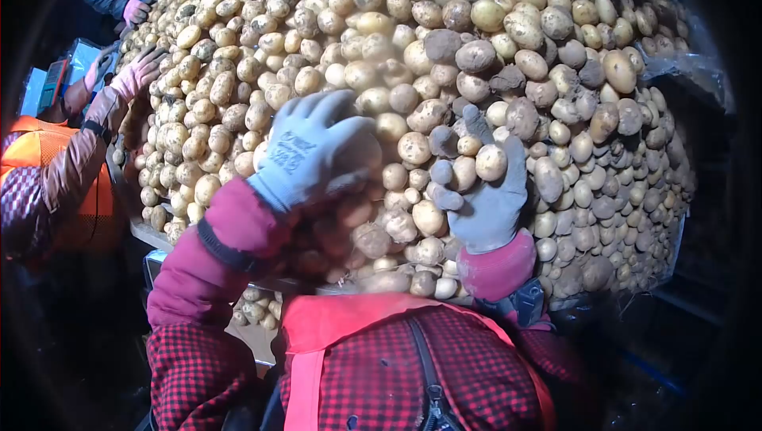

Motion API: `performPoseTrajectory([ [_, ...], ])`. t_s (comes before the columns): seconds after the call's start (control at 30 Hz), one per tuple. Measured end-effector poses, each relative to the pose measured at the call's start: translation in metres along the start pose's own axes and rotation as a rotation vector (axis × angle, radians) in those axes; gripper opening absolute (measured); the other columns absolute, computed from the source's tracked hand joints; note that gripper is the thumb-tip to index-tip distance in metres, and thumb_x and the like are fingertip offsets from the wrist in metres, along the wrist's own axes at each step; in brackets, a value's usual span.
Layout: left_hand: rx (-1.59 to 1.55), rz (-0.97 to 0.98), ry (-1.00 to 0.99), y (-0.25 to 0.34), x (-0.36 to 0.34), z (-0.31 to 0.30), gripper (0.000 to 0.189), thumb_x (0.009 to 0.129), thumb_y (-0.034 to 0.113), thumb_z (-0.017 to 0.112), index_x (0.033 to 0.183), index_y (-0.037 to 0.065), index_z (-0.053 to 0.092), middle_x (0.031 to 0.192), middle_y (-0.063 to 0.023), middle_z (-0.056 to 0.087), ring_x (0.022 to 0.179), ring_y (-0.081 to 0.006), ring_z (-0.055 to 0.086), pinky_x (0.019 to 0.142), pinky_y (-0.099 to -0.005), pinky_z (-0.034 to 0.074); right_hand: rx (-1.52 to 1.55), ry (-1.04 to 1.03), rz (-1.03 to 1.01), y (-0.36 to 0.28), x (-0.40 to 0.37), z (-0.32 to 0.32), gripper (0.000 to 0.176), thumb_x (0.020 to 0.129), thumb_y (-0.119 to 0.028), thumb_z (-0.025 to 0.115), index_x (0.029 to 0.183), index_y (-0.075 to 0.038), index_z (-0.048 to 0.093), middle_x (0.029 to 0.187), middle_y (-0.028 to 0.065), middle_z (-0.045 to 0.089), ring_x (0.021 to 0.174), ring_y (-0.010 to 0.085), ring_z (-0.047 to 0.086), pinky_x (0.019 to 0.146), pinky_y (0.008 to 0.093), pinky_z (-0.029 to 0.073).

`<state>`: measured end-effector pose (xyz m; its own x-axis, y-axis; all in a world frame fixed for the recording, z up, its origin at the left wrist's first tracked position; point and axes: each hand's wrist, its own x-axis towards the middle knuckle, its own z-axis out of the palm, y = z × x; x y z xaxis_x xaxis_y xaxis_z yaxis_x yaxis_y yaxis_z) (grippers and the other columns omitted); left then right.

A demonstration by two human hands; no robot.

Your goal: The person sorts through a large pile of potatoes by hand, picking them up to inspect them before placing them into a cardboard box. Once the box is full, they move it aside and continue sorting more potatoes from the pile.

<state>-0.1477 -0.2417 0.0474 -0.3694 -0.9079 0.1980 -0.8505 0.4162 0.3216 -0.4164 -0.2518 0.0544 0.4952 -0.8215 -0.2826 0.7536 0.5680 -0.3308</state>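
While the left hand [313, 149], in a grey work glove, arches over the front of the potato pile [373, 34], its fingertips are out of sight, so whether it grips anything cannot be told. The right hand [486, 213], gloved alike, is turned palm up with fingers curled, cradling a round potato [491, 163] between fingers and thumb (a smaller potato [464, 172] sits against the fingers too). That round potato is at the pile's front slope, well to the right of the left hand. At far left, a co-worker in an orange vest [40, 145] rests a pink-gloved hand [139, 74] on the pile's edge.
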Motion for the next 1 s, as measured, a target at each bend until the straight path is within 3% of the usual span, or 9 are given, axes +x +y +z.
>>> performPoseTrajectory([
  [0.1,0.013,-0.132,0.023,-0.021,-0.02,-0.01,0.064,0.078,0.043,0.079,0.135,0.019,0.06,0.138,-0.0166,0.055,0.125,-0.0379,0.053,0.106,-0.0509,0.04,-0.036,-0.01,0.01,0.002,0.003,-0.003,0.061,0.106,-0.057,0.038,0.154,-0.02,0.04,0.135,0.0124,0.058,0.093,0.025,0.065,0.057,0.0276,0.048],
  [0.2,0.055,-0.259,0.08,-0.054,-0.053,-0.014,0.051,0.089,0.043,0.07,0.127,0.009,0.065,0.132,-0.019,0.06,0.127,-0.0398,0.052,0.108,-0.0501,0.039,-0.015,-0.05,0.037,0.001,0.006,-0.004,0.062,0.106,-0.058,0.039,0.154,-0.02,0.04,0.137,0.013,0.057,0.095,0.0252,0.064,0.058,0.0271,0.048],
  [0.23,0.104,-0.195,0.083,-0.065,-0.068,-0.015,0.043,0.092,0.039,0.067,0.122,0.009,0.068,0.133,-0.0195,0.06,0.127,-0.0404,0.052,0.11,-0.0508,0.038,-0.004,-0.058,0.05,0.001,0.006,-0.003,0.062,0.106,-0.058,0.039,0.154,-0.02,0.04,0.137,0.0132,0.056,0.095,0.0254,0.064,0.058,0.027,0.048],
  [0.37,0.189,-0.38,0.165,-0.07,-0.077,-0.022,0.04,0.094,0.035,0.066,0.124,0.009,0.067,0.132,-0.0196,0.061,0.124,-0.04,0.054,0.108,-0.0502,0.04,0.031,-0.086,0.081,0.004,0.009,-0.005,0.062,0.105,-0.059,0.039,0.154,-0.021,0.039,0.139,0.0132,0.054,0.099,0.0273,0.062,0.059,0.0272,0.047],
  [0.5,0.192,-0.225,0.341,-0.047,-0.065,-0.031,0.045,0.089,0.028,0.072,0.129,0.01,0.064,0.132,-0.0179,0.06,0.121,-0.0382,0.056,0.103,-0.0502,0.043,0.004,-0.085,0.061,0.005,0.01,-0.008,0.062,0.105,-0.059,0.039,0.155,-0.022,0.038,0.139,0.0116,0.054,0.099,0.0271,0.061,0.06,0.0278,0.046],
  [0.63,0.066,0.013,0.224,-0.011,-0.023,-0.002,0.047,0.083,0.026,0.074,0.127,0.012,0.065,0.134,-0.0146,0.059,0.125,-0.0353,0.055,0.107,-0.0503,0.041,0.013,-0.065,0.081,0.007,0.013,-0.007,0.063,0.105,-0.059,0.039,0.155,-0.022,0.039,0.139,0.0112,0.054,0.099,0.0269,0.061,0.06,0.0277,0.046],
  [0.73,0.183,0.102,0.148,-0.015,0.004,0.023,0.034,0.081,0.023,0.069,0.114,0.017,0.066,0.118,-0.0067,0.061,0.119,-0.0278,0.056,0.1,-0.0454,0.044,0.03,-0.079,0.108,0.005,0.013,-0.012,0.062,0.104,-0.06,0.04,0.152,-0.021,0.042,0.137,0.011,0.055,0.1,0.0278,0.061,0.061,0.029,0.048],
  [0.87,0.107,-0.021,0.071,-0.028,-0.015,0.025,0.028,0.081,0.026,0.071,0.108,0.019,0.068,0.111,-0.0061,0.065,0.112,-0.0294,0.06,0.096,-0.046,0.046,0.04,-0.018,0.123,0.005,0.011,-0.016,0.059,0.103,-0.059,0.045,0.145,-0.018,0.049,0.132,0.0101,0.059,0.103,0.0309,0.061,0.065,0.035,0.052],
  [1.0,0.142,-0.078,0.181,-0.029,-0.033,0.007,0.024,0.083,0.024,0.073,0.106,0.015,0.071,0.1,-0.0055,0.068,0.101,-0.0295,0.063,0.091,-0.0456,0.048,0.119,-0.018,0.151,0.003,0.01,-0.008,0.059,0.103,-0.059,0.046,0.145,-0.018,0.049,0.132,0.0099,0.06,0.105,0.0318,0.061,0.066,0.0356,0.053],
])
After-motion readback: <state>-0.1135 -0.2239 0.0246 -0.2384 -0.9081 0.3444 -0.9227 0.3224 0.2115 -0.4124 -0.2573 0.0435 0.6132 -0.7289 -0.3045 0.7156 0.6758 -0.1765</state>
